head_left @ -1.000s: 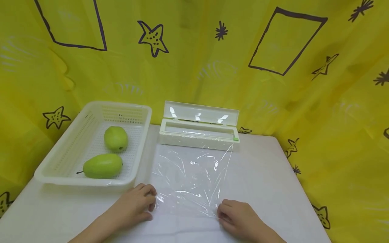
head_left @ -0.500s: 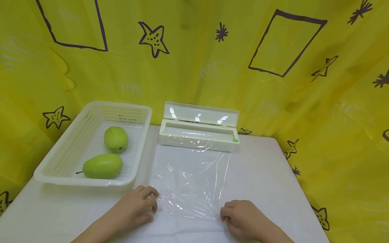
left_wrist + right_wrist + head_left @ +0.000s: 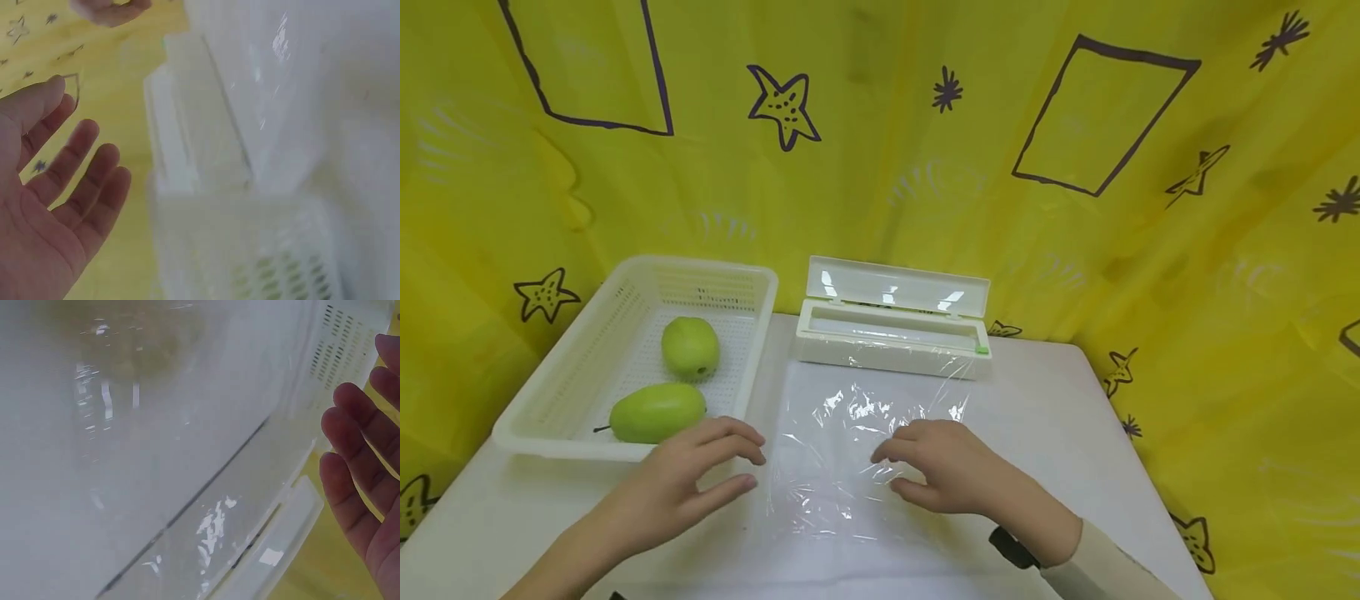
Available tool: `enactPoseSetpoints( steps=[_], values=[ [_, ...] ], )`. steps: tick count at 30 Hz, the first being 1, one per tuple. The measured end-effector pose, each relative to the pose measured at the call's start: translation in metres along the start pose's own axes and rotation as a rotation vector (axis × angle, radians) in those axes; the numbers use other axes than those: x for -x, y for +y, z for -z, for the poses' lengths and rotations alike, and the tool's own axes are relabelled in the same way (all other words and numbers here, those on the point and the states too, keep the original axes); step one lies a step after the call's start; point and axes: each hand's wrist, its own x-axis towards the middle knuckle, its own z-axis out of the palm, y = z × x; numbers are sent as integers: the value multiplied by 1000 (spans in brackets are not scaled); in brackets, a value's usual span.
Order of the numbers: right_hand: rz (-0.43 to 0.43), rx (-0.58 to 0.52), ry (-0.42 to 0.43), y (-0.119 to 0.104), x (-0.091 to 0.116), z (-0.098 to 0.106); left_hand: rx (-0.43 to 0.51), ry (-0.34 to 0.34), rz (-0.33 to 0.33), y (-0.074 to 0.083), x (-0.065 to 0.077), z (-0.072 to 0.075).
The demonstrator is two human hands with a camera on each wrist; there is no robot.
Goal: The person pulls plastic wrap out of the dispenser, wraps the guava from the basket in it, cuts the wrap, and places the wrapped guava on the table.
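Observation:
A clear sheet of cling film lies on the white table, drawn out from a cream cling film dispenser whose lid stands raised. My left hand, fingers spread and relaxed, hovers by the front right corner of a white basket, holding nothing. Over the film's right part is my right hand, its fingers loosely bent and nothing between them; whether it touches the film I cannot tell. Both palms show bare: the left hand in the left wrist view, the right hand in the right wrist view.
Inside the basket sit two green fruits, a rounder fruit behind and a longer, stemmed fruit in front. A yellow patterned curtain hangs behind and beside the table.
Both hands have left the film's near corners. The left moved up and left towards the basket, the right left and up over the film. Their fingers opened out, and the film settled on the table.

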Motion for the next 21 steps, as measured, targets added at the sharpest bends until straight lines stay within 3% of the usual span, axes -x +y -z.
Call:
enactPoseSetpoints(
  steps=[6,10,13,21],
  values=[
    [42,-26,-69,-9,-52,2,-160,31,132,-24,4,38],
    [52,-54,-52,-13,-84,0,-172,-3,224,-47,9,55],
    [57,-59,-32,-15,-106,-1,-167,-45,293,-63,13,65],
    [89,-126,7,-25,-157,-5,-165,-116,380,-91,25,77]
  ],
)
